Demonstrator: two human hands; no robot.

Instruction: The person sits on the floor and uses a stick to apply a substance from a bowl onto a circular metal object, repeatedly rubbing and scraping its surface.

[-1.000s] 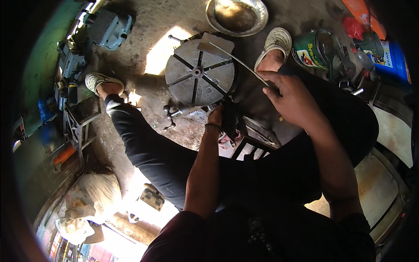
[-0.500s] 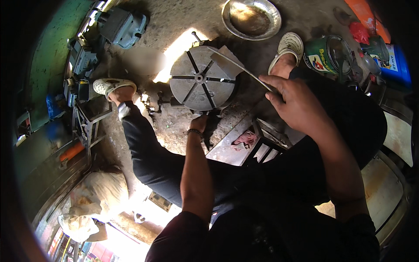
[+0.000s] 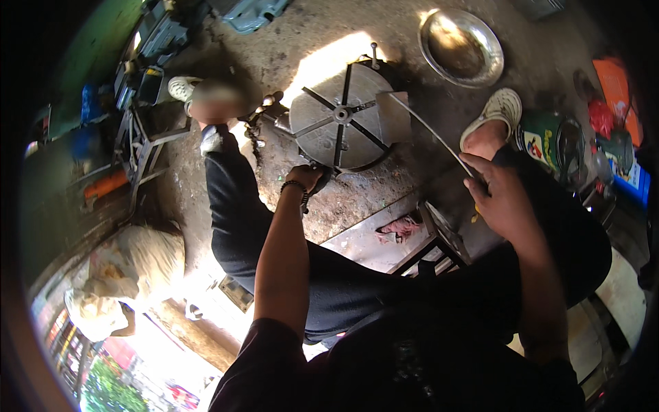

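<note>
A round grey metal rotary table (image 3: 322, 106) with radial slots stands on the floor between my feet. My left hand (image 3: 307, 177) is closed at its near rim, on something dark that I cannot make out. A flat square metal plate (image 3: 395, 122) lies over the right side of the disc. My right hand (image 3: 498, 189) holds a thin metal rod (image 3: 437, 134) between thumb and fingers, the rod slanting up and left toward the plate. Its far end overlaps the plate's upper edge; whether they touch is unclear. A small yellow piece (image 3: 475, 215) shows just below my right hand.
A round metal basin (image 3: 498, 65) lies beyond the rotary table. Beside my right foot stands a dark green bucket (image 3: 552, 141). A metal frame stand (image 3: 141, 147) is at the left. Near my knees are a pinkish rag (image 3: 398, 229) and a dark metal frame (image 3: 432, 240).
The view has turned, so the rotary table, plate and basin appear shifted right. My left hand stays at the near rim; my right hand still holds the rod, its far end still over the plate.
</note>
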